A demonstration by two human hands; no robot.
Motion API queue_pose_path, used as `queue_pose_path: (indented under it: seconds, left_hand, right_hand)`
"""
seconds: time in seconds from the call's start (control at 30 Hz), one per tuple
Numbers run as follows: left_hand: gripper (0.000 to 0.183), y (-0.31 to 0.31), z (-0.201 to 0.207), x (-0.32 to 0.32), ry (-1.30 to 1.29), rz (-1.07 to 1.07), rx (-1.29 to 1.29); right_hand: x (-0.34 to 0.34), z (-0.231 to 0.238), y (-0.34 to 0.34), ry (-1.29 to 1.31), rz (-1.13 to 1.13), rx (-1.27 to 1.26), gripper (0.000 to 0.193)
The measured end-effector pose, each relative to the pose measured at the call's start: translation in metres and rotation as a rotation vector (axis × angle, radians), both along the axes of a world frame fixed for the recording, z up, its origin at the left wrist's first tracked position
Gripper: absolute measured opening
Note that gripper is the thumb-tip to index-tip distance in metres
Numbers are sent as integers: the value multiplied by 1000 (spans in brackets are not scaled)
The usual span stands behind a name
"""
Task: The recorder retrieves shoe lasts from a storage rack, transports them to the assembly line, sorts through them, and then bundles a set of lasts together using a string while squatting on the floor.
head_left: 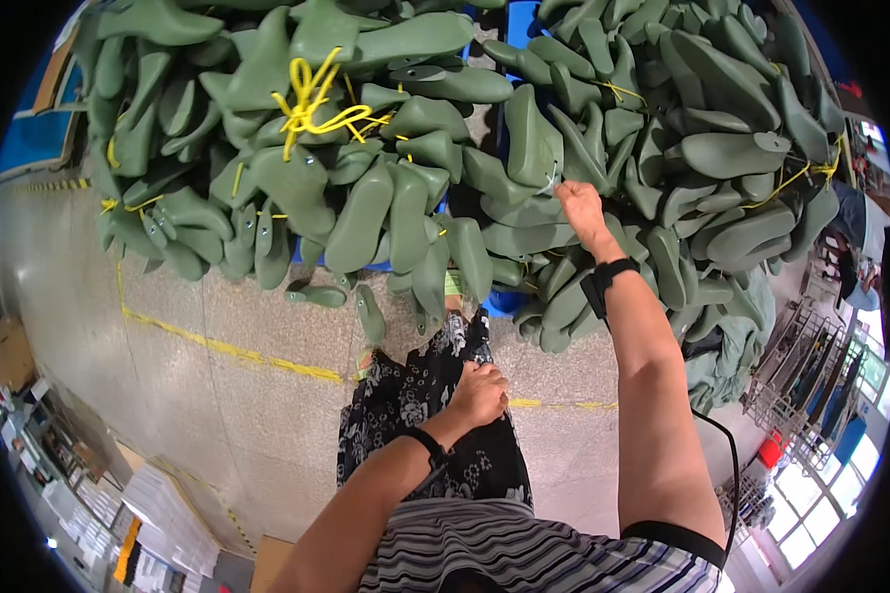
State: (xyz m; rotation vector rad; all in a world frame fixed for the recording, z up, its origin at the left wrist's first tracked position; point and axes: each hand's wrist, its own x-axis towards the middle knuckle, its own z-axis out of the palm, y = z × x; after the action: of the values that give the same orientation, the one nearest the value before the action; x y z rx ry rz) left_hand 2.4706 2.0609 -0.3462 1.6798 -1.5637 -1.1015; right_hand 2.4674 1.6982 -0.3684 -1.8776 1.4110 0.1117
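Observation:
Two large heaps of green shoe lasts fill the far side, a left heap (361,222) and a right heap (737,153). My right hand (580,212) reaches to the near left part of the right heap, its fingers pinched on a thin white string (552,180) beside an upright last (531,138). My left hand (480,395) is closed in front of my thigh, against the black floral trousers (396,405). Whatever it may hold is mostly hidden. Yellow cord (311,99) is tied in a loose bow on the left heap.
Blue crates or pallets (509,301) show beneath the heaps. Two single lasts (369,314) (316,295) lie at the left heap's near edge. Yellow floor tape (237,346) crosses the speckled floor. Green cloth (732,346) and a metal rack (796,395) stand at the right.

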Motion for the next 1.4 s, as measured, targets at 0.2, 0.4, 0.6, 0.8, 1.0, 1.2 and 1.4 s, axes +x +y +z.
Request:
queue_pose_path:
  seconds: [0.2,0.4,0.6,0.8,1.0,1.2,1.4]
  left_hand:
    - [34,46,44,62,157,112,442]
    - [38,260,45,156,-95,565,819]
    - [31,481,59,127,5,885,1074]
    - [30,535,58,109,-36,812,811]
    - [29,577,97,124,-126,1002,763]
    - [25,649,114,39,-157,896,991]
    - [26,640,133,-75,140,1000,1075]
  right_hand:
    - [10,65,25,84,156,-92,32]
    - [24,107,46,24,115,30,33]
    - [-13,140,98,-225,436,-193,28]
    - [-68,180,174,-584,-317,240,24]
    - [-64,193,281,-300,-467,502,24]
    - [-97,130,377,-271,-284,694,17]
    - [-163,80,459,-101,-351,868,18]
